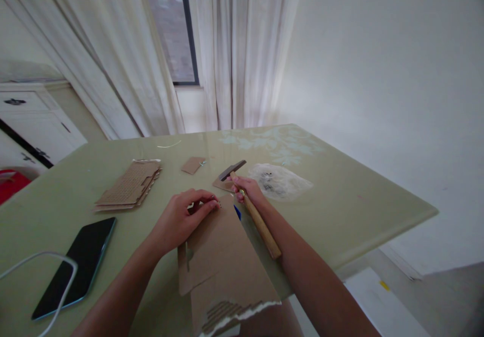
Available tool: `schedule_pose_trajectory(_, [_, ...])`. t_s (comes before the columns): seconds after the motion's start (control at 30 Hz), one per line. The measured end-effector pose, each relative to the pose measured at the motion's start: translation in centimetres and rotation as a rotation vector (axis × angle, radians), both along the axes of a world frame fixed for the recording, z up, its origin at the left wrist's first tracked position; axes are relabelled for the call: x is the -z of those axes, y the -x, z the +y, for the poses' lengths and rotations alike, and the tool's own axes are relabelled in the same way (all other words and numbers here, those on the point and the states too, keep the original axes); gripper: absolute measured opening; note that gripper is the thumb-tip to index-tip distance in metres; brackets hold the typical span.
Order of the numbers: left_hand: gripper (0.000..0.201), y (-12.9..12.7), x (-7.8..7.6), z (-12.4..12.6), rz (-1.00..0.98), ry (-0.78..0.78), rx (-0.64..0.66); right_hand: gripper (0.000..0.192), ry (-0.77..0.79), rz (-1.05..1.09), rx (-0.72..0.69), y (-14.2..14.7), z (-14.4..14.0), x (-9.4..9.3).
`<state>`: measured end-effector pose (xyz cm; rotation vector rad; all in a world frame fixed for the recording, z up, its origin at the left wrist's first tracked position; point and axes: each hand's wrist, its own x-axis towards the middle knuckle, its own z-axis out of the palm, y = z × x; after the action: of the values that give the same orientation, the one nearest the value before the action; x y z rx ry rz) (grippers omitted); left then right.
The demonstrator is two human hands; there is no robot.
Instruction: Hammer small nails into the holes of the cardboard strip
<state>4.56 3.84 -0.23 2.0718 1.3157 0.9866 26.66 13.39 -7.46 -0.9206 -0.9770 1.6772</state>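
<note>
My right hand [247, 189] is closed around the wooden handle of a hammer [260, 226], close to its metal head. The hammer head is raised just beyond the far end of a torn cardboard sheet [227, 256]. At that sheet's far end, my left hand [191, 213] pinches with thumb and forefinger beside some tiny dark points on the cardboard. What sits between those fingertips is too small to make out. A bit of something blue [237, 212] shows at the sheet's right edge. The cardboard's near edge is ragged and hangs toward me.
A stack of cardboard pieces [130, 185] lies at the left, with a black tablet [77, 266] and white cable [70, 281] nearer me. Small cardboard [192, 165] lies farther back. A clear plastic bag [282, 181] with small dark items rests right of the hammer.
</note>
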Motion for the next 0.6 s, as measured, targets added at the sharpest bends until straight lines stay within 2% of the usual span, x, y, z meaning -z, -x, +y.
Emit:
schedule_pose_trajectory(0.4, [0.03,0.07,0.69,0.12,-0.037,0.028,-0.021,0.042,-0.001,0.002,0.0,-0.06,-0.19,-0.21])
schedule_pose_trajectory(0.6, [0.029,-0.01,0.51,-0.09,-0.013,0.035,-0.014,0.043,0.004,0.007,-0.011,-0.06,-0.09,-0.14])
